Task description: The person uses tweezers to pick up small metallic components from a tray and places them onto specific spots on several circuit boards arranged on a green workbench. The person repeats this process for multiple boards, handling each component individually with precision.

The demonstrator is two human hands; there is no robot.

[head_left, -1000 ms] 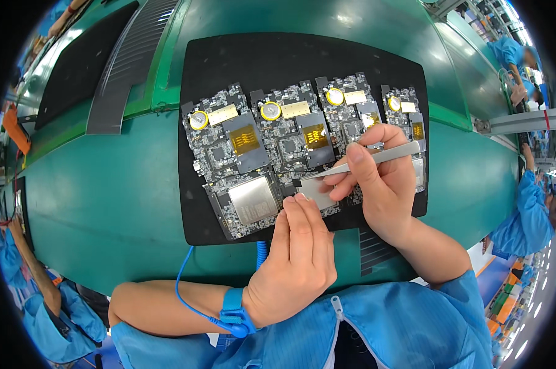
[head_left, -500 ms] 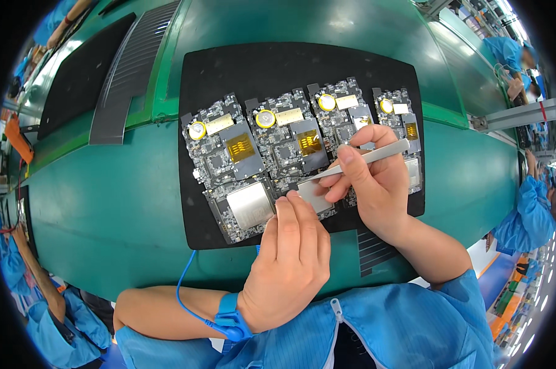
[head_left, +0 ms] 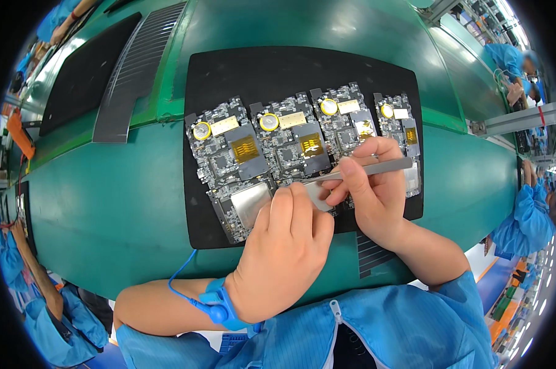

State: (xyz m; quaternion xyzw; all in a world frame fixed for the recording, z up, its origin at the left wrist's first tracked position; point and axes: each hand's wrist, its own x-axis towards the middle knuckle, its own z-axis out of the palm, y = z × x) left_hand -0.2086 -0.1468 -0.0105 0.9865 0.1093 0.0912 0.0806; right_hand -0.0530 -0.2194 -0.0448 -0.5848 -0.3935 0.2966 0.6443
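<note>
Several dark circuit boards stand side by side on a black mat, each with a round yellow-rimmed coin cell; silver metal plates show on their near parts. My right hand [head_left: 378,200] grips metal tweezers [head_left: 385,166], their tips pointing left to the middle of the second circuit board [head_left: 284,154] from the left. Beside those tips, my left hand [head_left: 284,252] has its fingers bent and close together on that board's near part. They partly cover its silver plate [head_left: 317,195]. Whatever the left fingertips pinch is hidden. A blue wrist strap [head_left: 219,302] with a cord circles my left wrist.
The black mat [head_left: 302,64] lies on a green worktop [head_left: 106,197]. A dark striped sheet [head_left: 376,255] sticks out near the mat's front edge. Beyond a green ledge at upper left are another black mat [head_left: 87,77] and a striped strip [head_left: 139,64]. Co-workers in blue sit at both sides.
My right hand has tipped the tweezers to a flatter angle, with their tips nearer the left fingertips. The left hand has shifted slightly, and the view has moved a little.
</note>
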